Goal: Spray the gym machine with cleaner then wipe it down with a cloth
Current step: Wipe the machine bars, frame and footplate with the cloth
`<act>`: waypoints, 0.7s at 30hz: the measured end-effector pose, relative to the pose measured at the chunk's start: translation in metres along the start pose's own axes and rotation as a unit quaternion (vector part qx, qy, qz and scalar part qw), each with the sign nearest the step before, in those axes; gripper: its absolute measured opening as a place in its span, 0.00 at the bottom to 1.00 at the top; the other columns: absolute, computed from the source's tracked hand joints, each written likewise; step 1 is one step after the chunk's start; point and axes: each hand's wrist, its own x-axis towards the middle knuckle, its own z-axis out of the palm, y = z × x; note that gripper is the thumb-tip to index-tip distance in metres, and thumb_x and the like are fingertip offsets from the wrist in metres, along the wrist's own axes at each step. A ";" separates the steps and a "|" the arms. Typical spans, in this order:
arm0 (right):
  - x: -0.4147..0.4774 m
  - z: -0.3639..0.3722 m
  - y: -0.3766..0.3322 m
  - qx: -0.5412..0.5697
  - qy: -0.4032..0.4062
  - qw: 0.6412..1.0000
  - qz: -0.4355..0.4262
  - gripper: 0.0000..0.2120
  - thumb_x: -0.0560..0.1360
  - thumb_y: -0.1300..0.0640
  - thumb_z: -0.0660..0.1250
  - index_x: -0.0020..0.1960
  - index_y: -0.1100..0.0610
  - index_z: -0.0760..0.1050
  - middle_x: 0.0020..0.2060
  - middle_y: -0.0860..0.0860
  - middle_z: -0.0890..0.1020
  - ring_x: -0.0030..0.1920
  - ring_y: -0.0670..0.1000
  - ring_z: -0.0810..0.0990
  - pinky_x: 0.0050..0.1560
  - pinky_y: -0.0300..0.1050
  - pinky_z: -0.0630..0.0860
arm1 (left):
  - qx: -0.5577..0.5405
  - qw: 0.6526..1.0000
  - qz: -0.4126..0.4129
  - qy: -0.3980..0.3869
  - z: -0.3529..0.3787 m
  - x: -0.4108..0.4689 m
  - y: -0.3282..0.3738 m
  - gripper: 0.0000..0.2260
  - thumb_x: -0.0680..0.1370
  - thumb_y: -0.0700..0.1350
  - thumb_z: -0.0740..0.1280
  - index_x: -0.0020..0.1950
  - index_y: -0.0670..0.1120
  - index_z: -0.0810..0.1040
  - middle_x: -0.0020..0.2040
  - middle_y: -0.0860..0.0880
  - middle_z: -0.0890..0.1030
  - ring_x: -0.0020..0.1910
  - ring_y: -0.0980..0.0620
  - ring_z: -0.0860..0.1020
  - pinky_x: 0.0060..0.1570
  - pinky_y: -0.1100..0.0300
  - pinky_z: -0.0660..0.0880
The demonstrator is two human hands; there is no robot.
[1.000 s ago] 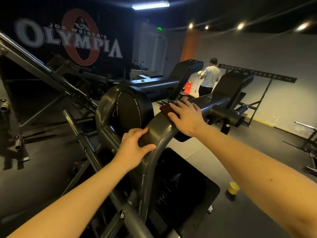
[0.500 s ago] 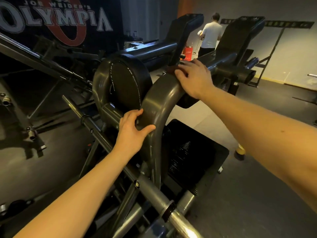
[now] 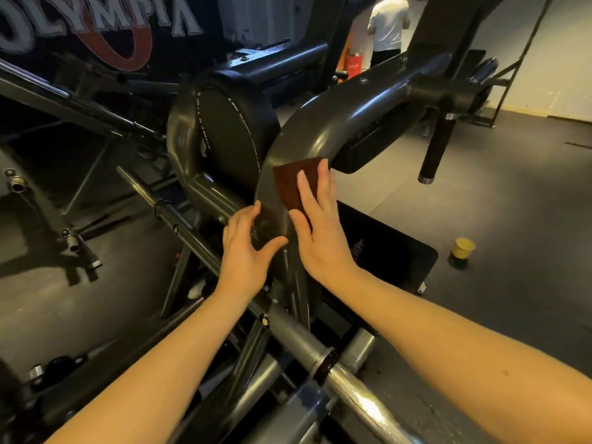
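Note:
A dark grey gym machine fills the view; its curved tubular arm [image 3: 323,129] arcs down from the upper right. A dark brown cloth [image 3: 288,182] lies flat on the lower bend of that arm. My right hand [image 3: 317,225] presses the cloth against the tube with straight fingers. My left hand [image 3: 245,249] rests just left of it on the same tube, thumb spread across the front, fingers wrapping the far side. A black round pad [image 3: 227,129] sits behind the arm. No spray bottle is in view.
A steel bar [image 3: 320,357] runs diagonally below my hands. A black footplate [image 3: 384,251] lies on the floor to the right, with a small yellow-topped container [image 3: 461,253] beyond it. A person in a white shirt [image 3: 389,24] stands at the far back.
My right hand has slid the cloth down the curved arm from its top toward the lower bend. My left hand has stayed low on the tube. The view has tilted downward.

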 end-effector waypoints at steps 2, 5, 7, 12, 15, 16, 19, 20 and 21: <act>0.017 -0.007 -0.007 0.005 0.020 1.000 0.020 0.30 0.87 0.56 0.56 0.84 0.48 0.45 0.82 0.48 0.35 0.81 0.51 0.32 0.77 0.43 0.37 | -0.002 1.000 -0.014 -0.004 0.001 0.000 0.000 0.36 0.74 0.52 0.77 0.79 0.53 0.66 0.72 0.52 0.70 0.71 0.50 0.68 0.71 0.42 0.71; 0.053 -0.024 -0.014 -0.013 0.063 0.997 0.039 0.28 0.87 0.54 0.57 0.84 0.50 0.51 0.83 0.50 0.39 0.81 0.54 0.32 0.77 0.45 0.36 | -0.006 1.000 -0.015 -0.009 0.000 0.002 0.000 0.36 0.74 0.54 0.77 0.79 0.54 0.66 0.71 0.55 0.70 0.71 0.50 0.68 0.71 0.43 0.71; 0.069 -0.029 -0.014 -0.041 0.085 0.995 0.036 0.25 0.86 0.54 0.58 0.83 0.51 0.58 0.84 0.51 0.43 0.82 0.56 0.34 0.77 0.48 0.39 | -0.007 1.000 -0.016 -0.008 0.001 0.002 -0.001 0.36 0.74 0.55 0.77 0.79 0.53 0.66 0.71 0.57 0.69 0.71 0.51 0.68 0.71 0.43 0.71; 0.026 0.003 -0.002 0.023 0.086 0.996 0.011 0.29 0.87 0.56 0.56 0.84 0.49 0.49 0.83 0.51 0.38 0.83 0.53 0.37 0.82 0.56 0.45 | -0.008 1.000 -0.006 0.000 0.002 0.000 -0.003 0.35 0.74 0.53 0.77 0.78 0.52 0.66 0.71 0.55 0.70 0.71 0.51 0.69 0.70 0.43 0.72; -0.016 0.021 0.004 0.071 0.032 0.997 0.027 0.33 0.87 0.57 0.55 0.82 0.42 0.40 0.82 0.47 0.35 0.83 0.49 0.41 0.81 0.57 0.58 | -0.009 1.000 0.007 -0.003 0.001 -0.001 -0.007 0.36 0.74 0.51 0.77 0.79 0.53 0.66 0.73 0.53 0.70 0.72 0.51 0.68 0.70 0.42 0.72; -0.018 0.021 0.004 0.071 0.026 0.997 0.031 0.33 0.87 0.57 0.55 0.81 0.40 0.39 0.82 0.47 0.35 0.83 0.48 0.41 0.82 0.55 0.57 | -0.009 1.000 0.008 -0.004 0.001 -0.001 -0.008 0.36 0.74 0.50 0.77 0.79 0.53 0.66 0.73 0.53 0.70 0.72 0.51 0.67 0.70 0.42 0.72; 0.012 0.008 -0.005 0.005 0.050 0.999 0.015 0.30 0.87 0.56 0.56 0.83 0.44 0.45 0.83 0.49 0.37 0.82 0.51 0.36 0.81 0.49 0.43 | -0.012 1.000 0.001 -0.006 0.000 -0.001 -0.006 0.36 0.75 0.50 0.78 0.79 0.53 0.66 0.73 0.56 0.69 0.72 0.53 0.67 0.71 0.43 0.72; 0.029 0.001 -0.010 -0.045 0.067 0.997 0.005 0.28 0.87 0.56 0.57 0.83 0.47 0.51 0.84 0.51 0.40 0.82 0.53 0.35 0.80 0.48 0.39 | -0.015 1.000 -0.003 -0.007 0.001 -0.001 -0.006 0.36 0.75 0.50 0.78 0.80 0.53 0.66 0.73 0.56 0.69 0.72 0.54 0.66 0.71 0.44 0.71; 0.046 -0.006 -0.014 -0.104 0.083 0.991 -0.006 0.25 0.86 0.55 0.58 0.82 0.48 0.60 0.84 0.52 0.46 0.83 0.56 0.36 0.79 0.51 0.38 | -0.019 1.000 -0.008 -0.010 0.001 -0.001 -0.006 0.36 0.75 0.50 0.78 0.80 0.53 0.66 0.73 0.57 0.68 0.72 0.54 0.66 0.72 0.44 0.70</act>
